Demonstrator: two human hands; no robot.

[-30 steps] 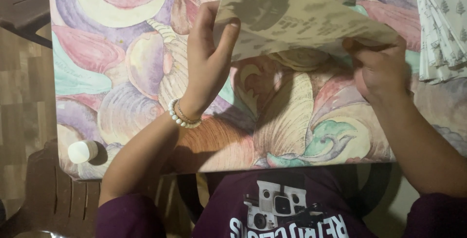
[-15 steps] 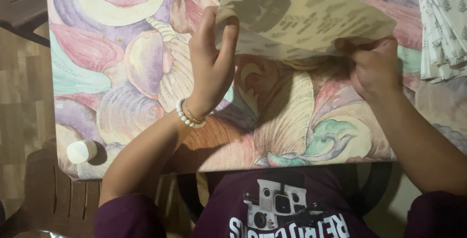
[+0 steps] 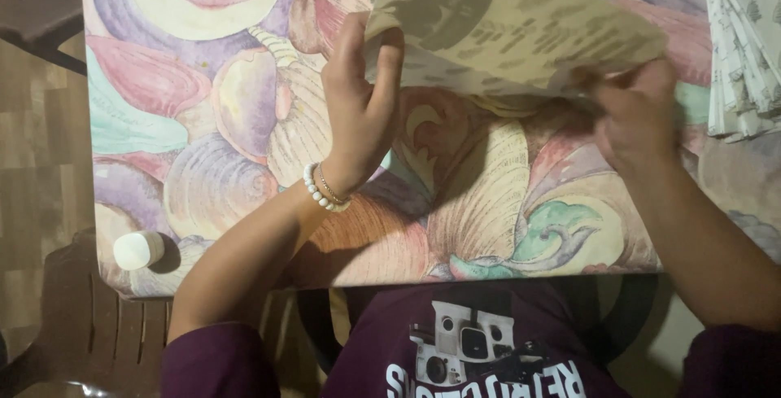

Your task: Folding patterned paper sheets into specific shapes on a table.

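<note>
We observe a person seated at a bench (image 3: pixel 203 227) covered with a pastel shell-patterned cloth, working a tan printed paper sheet (image 3: pixel 521 28) held raised above the far half of the surface. The left hand (image 3: pixel 362 109) stands edge-on, fingers closed over the sheet's left border, a white bead bracelet (image 3: pixel 321 194) at the wrist. The right hand (image 3: pixel 639 117) is blurred, yet it appears pinched on the sheet's lower right corner. We judge the step in hand to be a fold or turn of the sheet, with both borders gripped and the paper not yet laid flat; the next move calls for aligned edges and even tension between the two grips so the paper does not crease askew. A stack of white tree-printed papers (image 3: pixel 744 56) lies at the bench's right edge, and a small white round container (image 3: pixel 137 249) sits at the near left corner. Against the earlier frames, the right hand has drawn its corner inward and lower, while the left hand has kept its hold with little shift.
</note>
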